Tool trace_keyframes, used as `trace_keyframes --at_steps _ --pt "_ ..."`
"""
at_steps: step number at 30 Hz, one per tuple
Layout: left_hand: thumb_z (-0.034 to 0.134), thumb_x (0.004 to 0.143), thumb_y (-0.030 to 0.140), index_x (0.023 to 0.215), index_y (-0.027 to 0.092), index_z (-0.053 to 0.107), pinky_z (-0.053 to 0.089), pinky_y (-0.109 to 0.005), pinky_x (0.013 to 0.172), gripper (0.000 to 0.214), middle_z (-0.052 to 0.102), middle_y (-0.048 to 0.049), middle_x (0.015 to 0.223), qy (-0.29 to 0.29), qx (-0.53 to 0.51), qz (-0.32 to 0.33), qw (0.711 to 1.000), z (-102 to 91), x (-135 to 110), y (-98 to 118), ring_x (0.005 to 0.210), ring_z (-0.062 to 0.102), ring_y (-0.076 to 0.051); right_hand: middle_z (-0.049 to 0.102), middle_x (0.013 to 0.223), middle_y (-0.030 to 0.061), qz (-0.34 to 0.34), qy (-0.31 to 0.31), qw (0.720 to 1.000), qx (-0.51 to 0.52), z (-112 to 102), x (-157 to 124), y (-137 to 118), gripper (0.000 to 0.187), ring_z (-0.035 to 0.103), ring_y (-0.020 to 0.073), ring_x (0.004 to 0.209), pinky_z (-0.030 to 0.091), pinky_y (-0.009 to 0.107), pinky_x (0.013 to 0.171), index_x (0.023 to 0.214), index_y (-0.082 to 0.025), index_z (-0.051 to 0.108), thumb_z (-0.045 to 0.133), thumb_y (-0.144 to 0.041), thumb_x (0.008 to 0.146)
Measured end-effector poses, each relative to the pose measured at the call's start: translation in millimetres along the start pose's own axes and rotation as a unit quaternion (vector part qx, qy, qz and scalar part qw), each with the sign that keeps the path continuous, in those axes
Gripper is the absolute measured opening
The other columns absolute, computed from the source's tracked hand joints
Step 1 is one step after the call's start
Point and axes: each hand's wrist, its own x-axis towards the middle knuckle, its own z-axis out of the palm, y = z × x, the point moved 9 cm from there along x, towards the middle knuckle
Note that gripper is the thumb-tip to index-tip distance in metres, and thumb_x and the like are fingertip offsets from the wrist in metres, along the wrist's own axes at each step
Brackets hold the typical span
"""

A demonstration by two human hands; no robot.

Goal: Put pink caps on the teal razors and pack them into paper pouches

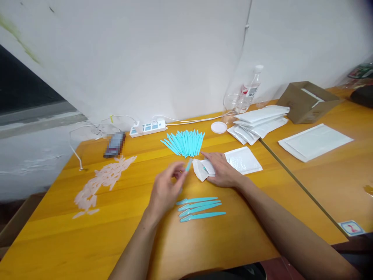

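Note:
My left hand (167, 186) pinches a slim light-blue eyebrow razor (189, 164) between thumb and fingers, just left of an envelope's open mouth. My right hand (223, 169) grips that white bubble mailer (246, 160) near its mouth, which gapes toward my left hand. Something bluish shows inside the opening, too small to make out. Several more blue eyebrow razors (202, 216) lie in a row on the table below my hands. Beyond the hands spreads a fanned pile of the same razors (186, 143).
Small translucent pale strips (99, 182) are scattered at the left, near a blurred-out phone-like object (114, 144). Along the wall are a power strip (148, 128), a round white lid (219, 127), a bottle (250, 91), stacked mailers (259, 122) and a cardboard box (309, 102). One mailer (316, 142) lies right.

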Motion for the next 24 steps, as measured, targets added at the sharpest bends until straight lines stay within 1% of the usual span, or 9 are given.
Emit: trace_keyframes --at_steps 2,5,10,14,16,19,20,22,24 --pt "0.067 0.091 0.032 0.128 0.026 0.057 0.058 -0.028 0.077 0.039 0.068 -0.001 0.1 0.097 -0.092 -0.061 0.989 -25.2 3.2 -15.4 0.077 0.071 -0.012 0.057 0.134 0.0177 0.003 -0.002 1.0 0.0 -0.4 0.7 -0.7 0.082 0.051 0.0355 0.121 0.034 0.05 0.102 0.152 -0.016 0.033 0.065 -0.032 0.079" --pt "0.071 0.086 0.039 0.136 0.027 0.048 0.062 -0.03 0.074 0.057 0.063 0.0002 0.1 0.159 -0.218 -0.11 0.957 -29.9 7.3 -34.7 0.072 0.074 -0.013 0.057 0.132 0.0181 0.004 -0.006 1.0 0.005 0.1 1.4 -2.2 0.084 0.051 0.0357 0.122 0.034 0.05 0.102 0.153 -0.016 0.031 0.066 -0.029 0.077" --pt "0.076 0.081 0.043 0.126 0.026 0.043 0.063 -0.032 0.071 0.059 0.066 0.0037 0.086 0.206 -0.324 -0.162 0.909 -5.5 8.6 -60.0 0.07 0.075 -0.016 0.057 0.134 0.0174 -0.001 0.005 1.0 0.014 -0.5 1.1 -2.4 0.085 0.05 0.0359 0.124 0.033 0.052 0.104 0.154 -0.018 0.029 0.065 -0.03 0.078" --pt "0.07 0.084 0.049 0.117 0.024 0.046 0.062 -0.032 0.069 0.048 0.07 0.0003 0.085 0.181 -0.33 -0.205 0.904 26.3 7.6 -71.7 0.068 0.074 -0.016 0.055 0.138 0.0178 -0.008 0.02 1.0 0.021 -2.9 1.6 -4.1 0.087 0.049 0.0358 0.125 0.034 0.052 0.105 0.155 -0.018 0.027 0.066 -0.031 0.079" --pt "0.061 0.09 0.051 0.108 0.021 0.055 0.06 -0.033 0.072 0.036 0.071 -0.0031 0.086 0.141 -0.283 -0.206 0.926 43.8 8.8 -68.6 0.072 0.073 -0.017 0.054 0.139 0.0177 -0.014 0.028 0.999 0.025 -4.4 2.2 -6.4 0.088 0.049 0.0354 0.125 0.034 0.052 0.105 0.155 -0.018 0.026 0.067 -0.031 0.078" --pt "0.06 0.092 0.039 0.092 0.02 0.071 0.054 -0.037 0.085 0.022 0.07 -0.0067 0.095 0.063 -0.061 -0.109 0.99 61.6 14.5 -39.7 0.09 0.068 -0.021 0.056 0.136 0.0172 -0.03 0.035 0.999 0.026 -6.2 2.4 -11.2 0.084 0.05 0.0344 0.123 0.035 0.051 0.104 0.154 -0.018 0.026 0.065 -0.032 0.081" --pt "0.062 0.091 0.034 0.087 0.021 0.074 0.051 -0.038 0.088 0.019 0.068 -0.0072 0.098 0.035 0.031 -0.065 0.997 66.8 15.1 -27.3 0.096 0.065 -0.022 0.057 0.134 0.0169 -0.036 0.036 0.998 0.024 -6.6 2.2 -12.5 0.082 0.051 0.0341 0.122 0.035 0.051 0.103 0.154 -0.018 0.027 0.064 -0.032 0.083" --pt "0.062 0.09 0.029 0.084 0.023 0.078 0.047 -0.037 0.089 0.018 0.065 -0.0072 0.1 -0.016 0.159 -0.005 0.987 73.1 12.0 -10.0 0.1 0.061 -0.023 0.058 0.132 0.0169 -0.041 0.031 0.999 0.017 -6.4 1.5 -13.6 0.079 0.052 0.0338 0.12 0.035 0.05 0.102 0.153 -0.017 0.028 0.062 -0.032 0.084" --pt "0.059 0.093 0.029 0.091 0.025 0.079 0.046 -0.033 0.083 0.02 0.066 -0.0056 0.094 -0.058 0.192 0.004 0.98 71.2 4.5 -4.1 0.093 0.061 -0.021 0.057 0.131 0.0177 -0.037 0.022 0.999 0.007 -5.5 0.9 -12.5 0.08 0.052 0.0343 0.119 0.036 0.05 0.101 0.153 -0.016 0.029 0.063 -0.03 0.082"
